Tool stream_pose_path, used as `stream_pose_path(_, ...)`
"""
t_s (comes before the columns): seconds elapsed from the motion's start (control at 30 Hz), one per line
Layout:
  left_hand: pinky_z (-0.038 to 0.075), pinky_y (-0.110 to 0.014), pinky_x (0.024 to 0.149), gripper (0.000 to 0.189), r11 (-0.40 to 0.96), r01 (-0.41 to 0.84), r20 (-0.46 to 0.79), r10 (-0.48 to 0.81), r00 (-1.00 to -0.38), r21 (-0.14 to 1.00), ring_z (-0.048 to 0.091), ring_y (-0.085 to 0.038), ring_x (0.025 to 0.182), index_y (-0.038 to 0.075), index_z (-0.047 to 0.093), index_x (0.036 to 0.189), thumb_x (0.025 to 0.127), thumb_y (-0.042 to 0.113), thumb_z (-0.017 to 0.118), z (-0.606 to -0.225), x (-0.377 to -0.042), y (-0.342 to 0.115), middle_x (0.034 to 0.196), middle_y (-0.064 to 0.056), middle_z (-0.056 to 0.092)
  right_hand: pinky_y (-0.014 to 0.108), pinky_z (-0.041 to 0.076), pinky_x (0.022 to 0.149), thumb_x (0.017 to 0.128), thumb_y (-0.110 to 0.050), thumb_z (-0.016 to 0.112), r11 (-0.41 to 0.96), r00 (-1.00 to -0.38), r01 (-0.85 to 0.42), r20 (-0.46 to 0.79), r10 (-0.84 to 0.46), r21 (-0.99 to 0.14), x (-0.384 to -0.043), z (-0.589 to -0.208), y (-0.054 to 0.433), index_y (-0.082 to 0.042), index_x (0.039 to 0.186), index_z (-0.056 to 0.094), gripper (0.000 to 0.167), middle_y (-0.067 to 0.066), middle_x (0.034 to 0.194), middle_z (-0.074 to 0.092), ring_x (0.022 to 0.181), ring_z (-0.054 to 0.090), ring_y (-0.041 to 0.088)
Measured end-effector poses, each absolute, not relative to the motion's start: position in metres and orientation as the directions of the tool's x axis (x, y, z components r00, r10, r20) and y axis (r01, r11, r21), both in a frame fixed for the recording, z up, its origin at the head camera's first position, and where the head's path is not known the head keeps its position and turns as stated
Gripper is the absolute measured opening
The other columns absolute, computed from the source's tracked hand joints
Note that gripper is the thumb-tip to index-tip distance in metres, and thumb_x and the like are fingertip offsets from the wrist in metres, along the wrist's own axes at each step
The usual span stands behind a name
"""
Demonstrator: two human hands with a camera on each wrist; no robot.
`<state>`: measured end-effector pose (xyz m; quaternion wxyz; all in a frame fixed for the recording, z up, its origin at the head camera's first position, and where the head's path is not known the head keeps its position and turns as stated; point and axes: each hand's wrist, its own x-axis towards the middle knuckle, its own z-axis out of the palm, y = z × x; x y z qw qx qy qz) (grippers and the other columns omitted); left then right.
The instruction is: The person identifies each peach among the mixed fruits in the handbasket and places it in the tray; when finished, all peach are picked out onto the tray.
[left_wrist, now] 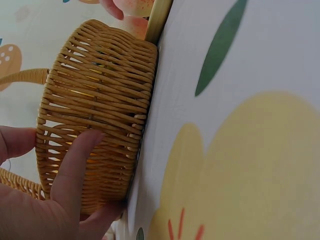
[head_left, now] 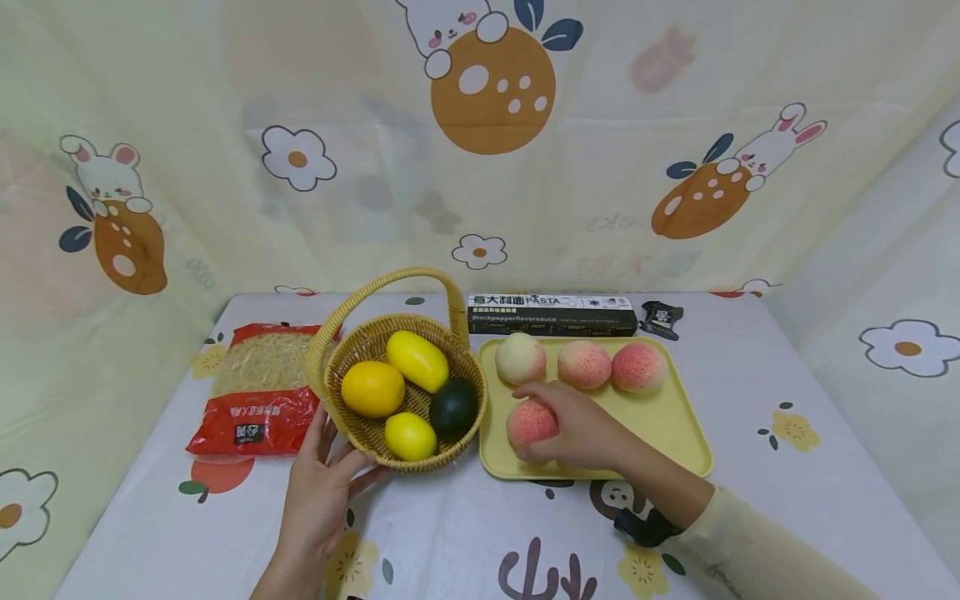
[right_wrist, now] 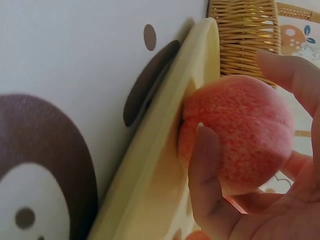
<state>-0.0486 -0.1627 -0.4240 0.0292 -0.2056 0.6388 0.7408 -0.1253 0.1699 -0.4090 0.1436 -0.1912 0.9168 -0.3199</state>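
My right hand (head_left: pixel 581 429) grips a pink peach (head_left: pixel 533 427) at the front left of the yellow tray (head_left: pixel 675 433). In the right wrist view, the thumb and fingers curve round this peach (right_wrist: pixel 240 130), low against the tray. Behind it lie a pale peach (head_left: pixel 521 359), a pink-and-cream peach (head_left: pixel 584 365) and a redder peach (head_left: pixel 640 367). My left hand (head_left: pixel 318 492) touches the front left of a wicker basket (head_left: pixel 427 461), its spread fingers against the woven wall (left_wrist: pixel 100 100). Inside sit an orange-yellow fruit (head_left: pixel 372 389), a yellow mango (head_left: pixel 417 361), a lemon (head_left: pixel 410 437) and a dark green avocado (head_left: pixel 453 408).
A red bag of dry noodles (head_left: pixel 258 392) lies left of the basket. Behind the tray stands a black-and-white pasta box (head_left: pixel 552 316), with a small black packet (head_left: pixel 662 319) at its right. A patterned cloth (head_left: pixel 795 492) covers the table.
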Motion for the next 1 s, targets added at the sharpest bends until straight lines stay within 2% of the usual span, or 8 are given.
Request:
stream_pose_path(0.17, 0.062, -0.048, 0.098, 0.106, -0.185, -0.304, -0.341, -0.218, -0.914, 0.934, 0.042, -0.033, 0.154, 0.046, 0.01, 0.169, 0.094, 0.0, 0.071, -0.424, -0.049, -0.162, 0.179, 0.004, 0.014, 0.049, 0.052, 0.107, 0.082, -0.037, 0.087, 0.706, -0.898, -0.271, -0.093, -0.431, -0.654, -0.12, -0.399, 0.18, -0.015, 0.146, 0.06, 0.073, -0.001, 0.137, 0.066, 0.118, 0.061, 0.02)
stream_pose_path(0.4, 0.062, -0.049, 0.097, 0.108, -0.186, -0.309, -0.346, -0.223, -0.911, 0.933, 0.042, -0.034, 0.154, 0.047, 0.011, 0.169, 0.093, -0.001, 0.071, -0.423, -0.049, -0.162, 0.179, 0.004, 0.015, 0.059, 0.054, 0.106, 0.085, -0.05, 0.085, 0.685, -0.915, -0.266, -0.047, -0.402, -0.679, -0.108, -0.383, 0.202, -0.014, 0.148, 0.059, 0.077, 0.007, 0.148, 0.062, 0.127, 0.064, 0.035)
stream_pose_path(0.5, 0.062, -0.049, 0.097, 0.108, -0.183, -0.31, -0.346, -0.224, -0.911, 0.933, 0.042, -0.035, 0.155, 0.047, 0.011, 0.169, 0.093, -0.001, 0.072, -0.423, -0.049, -0.162, 0.179, 0.004, 0.015, 0.058, 0.057, 0.1, 0.087, -0.047, 0.085, 0.668, -0.925, -0.262, -0.017, -0.38, -0.697, -0.101, -0.376, 0.212, -0.013, 0.144, 0.061, 0.071, 0.01, 0.146, 0.064, 0.123, 0.067, 0.036)
stream_pose_path(0.6, 0.062, -0.05, 0.097, 0.107, -0.18, -0.311, -0.347, -0.226, -0.91, 0.933, 0.042, -0.035, 0.155, 0.047, 0.011, 0.169, 0.093, 0.0, 0.071, -0.423, -0.049, -0.162, 0.179, 0.004, 0.015, 0.044, 0.061, 0.085, 0.09, -0.042, 0.083, 0.678, -0.943, -0.234, -0.006, -0.332, -0.697, -0.093, -0.37, 0.22, -0.015, 0.138, 0.065, 0.058, 0.008, 0.132, 0.071, 0.11, 0.07, 0.026)
stream_pose_path(0.73, 0.062, -0.049, 0.097, 0.107, -0.18, -0.317, -0.353, -0.226, -0.908, 0.931, 0.042, -0.034, 0.154, 0.048, 0.012, 0.168, 0.093, 0.001, 0.072, -0.423, -0.049, -0.162, 0.179, 0.004, 0.016, 0.026, 0.052, 0.066, 0.094, -0.039, 0.08, 0.704, -0.972, -0.159, -0.015, -0.234, -0.692, -0.081, -0.363, 0.229, -0.018, 0.123, 0.072, 0.037, -0.001, 0.098, 0.072, 0.087, 0.064, 0.013)
stream_pose_path(0.87, 0.062, -0.049, 0.098, 0.106, -0.18, -0.315, -0.351, -0.224, -0.909, 0.932, 0.043, -0.033, 0.154, 0.047, 0.012, 0.168, 0.094, 0.002, 0.072, -0.422, -0.049, -0.162, 0.179, 0.005, 0.016, 0.024, 0.045, 0.059, 0.096, -0.036, 0.078, 0.697, -0.988, -0.089, -0.026, -0.153, -0.711, -0.068, -0.362, 0.236, -0.017, 0.104, 0.075, 0.021, -0.002, 0.078, 0.061, 0.072, 0.056, 0.011)
stream_pose_path(1.0, 0.062, -0.05, 0.098, 0.106, -0.177, -0.31, -0.345, -0.226, -0.911, 0.934, 0.044, -0.033, 0.153, 0.047, 0.012, 0.169, 0.094, 0.002, 0.072, -0.421, -0.049, -0.162, 0.179, 0.004, 0.016, 0.025, 0.041, 0.052, 0.098, -0.035, 0.075, 0.668, -0.995, -0.036, -0.038, -0.097, -0.743, -0.056, -0.361, 0.239, -0.014, 0.087, 0.068, 0.025, -0.002, 0.068, 0.05, 0.063, 0.049, 0.012)
